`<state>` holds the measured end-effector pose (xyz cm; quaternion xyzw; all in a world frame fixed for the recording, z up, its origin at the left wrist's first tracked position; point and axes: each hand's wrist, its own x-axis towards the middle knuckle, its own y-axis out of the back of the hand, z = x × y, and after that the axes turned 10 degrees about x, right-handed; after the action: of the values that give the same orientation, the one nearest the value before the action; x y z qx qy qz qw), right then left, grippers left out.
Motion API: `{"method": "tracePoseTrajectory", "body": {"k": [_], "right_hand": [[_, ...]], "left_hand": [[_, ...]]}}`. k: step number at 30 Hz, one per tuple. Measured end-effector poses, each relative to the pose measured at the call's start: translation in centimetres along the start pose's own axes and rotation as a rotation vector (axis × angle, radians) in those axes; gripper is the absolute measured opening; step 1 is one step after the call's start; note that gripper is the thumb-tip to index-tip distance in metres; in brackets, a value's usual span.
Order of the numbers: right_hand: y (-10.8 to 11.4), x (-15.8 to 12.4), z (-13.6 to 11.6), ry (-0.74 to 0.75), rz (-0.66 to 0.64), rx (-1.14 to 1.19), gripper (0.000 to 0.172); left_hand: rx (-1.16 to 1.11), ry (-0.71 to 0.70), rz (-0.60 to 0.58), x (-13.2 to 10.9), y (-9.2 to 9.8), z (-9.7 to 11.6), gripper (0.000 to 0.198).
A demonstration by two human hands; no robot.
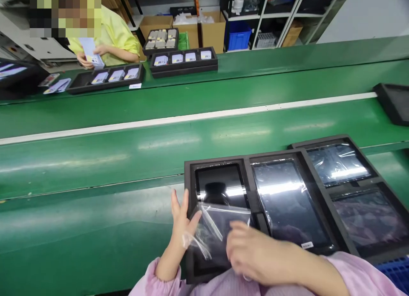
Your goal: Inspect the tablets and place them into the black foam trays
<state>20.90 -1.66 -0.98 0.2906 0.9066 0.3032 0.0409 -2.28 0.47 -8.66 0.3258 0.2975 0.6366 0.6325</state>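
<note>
You, in pale pink-lilac clothing
Your left sleeve (151,281) puckers at its cuff; your right sleeve (362,272) matches its colour; left hand (182,223) and right hand (251,251) are bare.

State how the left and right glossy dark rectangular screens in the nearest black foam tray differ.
The left screen looks near-black in its upper part, while the right screen looks paler and greyer.
Loose, clear plastic film partly covers the left screen in this view; no such loose sheet covers the right screen.
The right screen has a small white label near its lower edge; none is visible on the left screen.
Both reflect light and sit in the black foam tray.
</note>
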Motion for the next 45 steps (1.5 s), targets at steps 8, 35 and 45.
{"method": "tracePoseTrajectory", "body": {"k": [8, 35, 45], "right_hand": [[-1.2, -6.9, 2.3, -0.129, 0.509, -0.139, 0.032], [2.7, -1.7, 5.4, -0.265, 0.465, 0.426, 0.019], [12.3, -10.7, 11.9, -0.644, 0.876, -0.289, 0.02]], "left_hand": [[-0.031, -0.294, -0.085, -0.6, 0.9, -0.8, 0.028], [0.205, 0.18, -0.088, 6.9, 2.0, 3.8, 0.071], [0.451, -0.756, -0.176, 1.2, -2.9, 11.5, 0.034]]}}
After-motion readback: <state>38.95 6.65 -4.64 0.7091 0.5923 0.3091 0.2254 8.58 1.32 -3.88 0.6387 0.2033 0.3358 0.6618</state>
